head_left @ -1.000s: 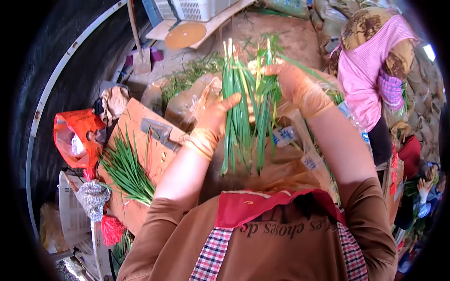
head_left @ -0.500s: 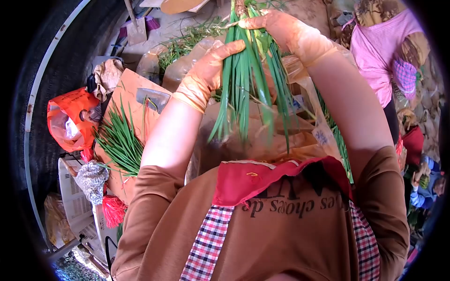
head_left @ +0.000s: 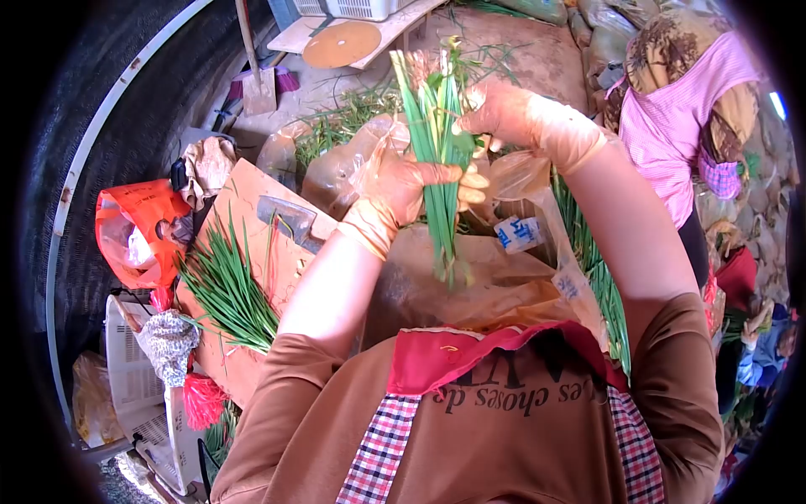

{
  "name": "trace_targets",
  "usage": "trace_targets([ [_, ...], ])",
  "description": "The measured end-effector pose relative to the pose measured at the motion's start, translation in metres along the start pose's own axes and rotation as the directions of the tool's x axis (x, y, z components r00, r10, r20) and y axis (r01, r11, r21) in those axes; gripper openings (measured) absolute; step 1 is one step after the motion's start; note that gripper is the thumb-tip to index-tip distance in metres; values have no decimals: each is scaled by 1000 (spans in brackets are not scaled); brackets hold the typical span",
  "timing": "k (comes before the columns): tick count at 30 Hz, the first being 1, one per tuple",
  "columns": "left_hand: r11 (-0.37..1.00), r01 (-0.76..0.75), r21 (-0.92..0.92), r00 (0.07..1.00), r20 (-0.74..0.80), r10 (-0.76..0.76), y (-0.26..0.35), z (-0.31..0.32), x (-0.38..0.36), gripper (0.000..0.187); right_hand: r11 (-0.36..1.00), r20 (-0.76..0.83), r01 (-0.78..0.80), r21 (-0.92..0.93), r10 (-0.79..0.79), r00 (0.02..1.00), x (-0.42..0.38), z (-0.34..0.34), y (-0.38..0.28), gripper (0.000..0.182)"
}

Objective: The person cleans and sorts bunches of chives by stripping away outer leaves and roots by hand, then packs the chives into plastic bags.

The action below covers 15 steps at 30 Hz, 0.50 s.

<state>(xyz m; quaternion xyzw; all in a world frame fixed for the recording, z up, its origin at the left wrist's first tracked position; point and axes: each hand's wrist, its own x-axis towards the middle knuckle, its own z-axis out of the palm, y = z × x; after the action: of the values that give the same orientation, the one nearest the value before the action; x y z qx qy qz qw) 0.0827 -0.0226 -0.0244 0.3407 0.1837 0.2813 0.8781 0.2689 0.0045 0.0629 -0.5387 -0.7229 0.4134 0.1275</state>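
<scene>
A bunch of green chives (head_left: 438, 197) stands upright before my chest, pale cut ends up and leaf tips hanging down. My left hand (head_left: 403, 189), in a thin stained glove, is closed around its middle, the thumb across the front and fingertips showing behind. At the upper right side of the bunch, my gloved right hand (head_left: 508, 122) has its fingers curled in against the outer leaves; its exact pinch is partly hidden. Beneath the bunch spreads a clear brownish plastic sheet (head_left: 470, 256). More chives (head_left: 228, 286) lie on a board (head_left: 243, 189) to the left.
A cleaver (head_left: 294, 218) rests on the board. At the left are an orange bag (head_left: 138, 235) and a white crate (head_left: 126, 353). Loose trimmings (head_left: 353, 118) cover the floor ahead, near a shovel (head_left: 259, 91). Another person in a pink checked garment (head_left: 667, 118) is at the right.
The bunch has come lower and narrowed as my left hand closed around its middle. My right hand has moved down from the top to the bunch's right side. The view has shifted slightly.
</scene>
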Motion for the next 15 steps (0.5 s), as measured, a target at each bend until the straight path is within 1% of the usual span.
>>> trace_targets([
  [1,1000,-20,-2,1000,2,20,-1,3,-1,41,990,-9,-15,-143,14,1000,0,-3,1,24],
  [2,999,-37,-7,999,2,37,-2,4,0,45,987,-4,-36,-154,36,999,0,-9,2,24],
  [3,1000,-14,19,1000,-23,15,-4,-6,-3,42,985,3,-60,-162,61,998,-1,-15,4,23],
  [4,997,7,72,993,-115,2,-3,-9,-4,42,982,17,-87,-166,91,996,-2,-17,6,23],
  [5,999,-32,10,994,-101,33,-3,-11,-3,40,961,-62,-118,-251,106,992,-11,-22,-10,23],
  [6,996,-67,-58,993,-97,61,-3,-15,-1,39,945,-184,-89,-316,31,982,-1,-29,11,23],
  [7,991,36,-126,998,49,-30,2,-28,-4,35,980,-347,-75,-183,7,938,11,-38,35,23],
  [8,1000,-25,7,997,-78,26,11,-14,-10,31,998,-500,-14,-60,-18,866,23,-47,58,25],
  [9,999,-48,-10,987,-152,46,15,-4,-11,30,965,-560,-89,245,216,800,0,-31,27,28],
  [10,997,-80,-18,973,-219,75,18,1,-8,29,933,-493,-241,268,348,797,-10,-31,1,15],
  [11,998,-6,-62,993,-115,-2,22,-12,-8,29,994,-633,-100,-36,55,772,-16,-23,2,14],
  [12,993,71,-100,997,-6,-71,25,-24,-8,29,935,-666,15,-355,-264,697,-18,-19,6,15],
  [13,999,39,36,987,-160,-33,26,-23,-9,30,912,-682,21,-410,-322,656,-16,-22,8,15],
  [14,996,79,37,982,-175,-72,31,-24,-15,32,887,-695,22,-462,-377,612,-12,-27,10,15],
  [15,995,73,-64,997,-16,-74,33,-36,-17,30,859,-703,23,-511,-433,565,-10,-32,11,15],
])
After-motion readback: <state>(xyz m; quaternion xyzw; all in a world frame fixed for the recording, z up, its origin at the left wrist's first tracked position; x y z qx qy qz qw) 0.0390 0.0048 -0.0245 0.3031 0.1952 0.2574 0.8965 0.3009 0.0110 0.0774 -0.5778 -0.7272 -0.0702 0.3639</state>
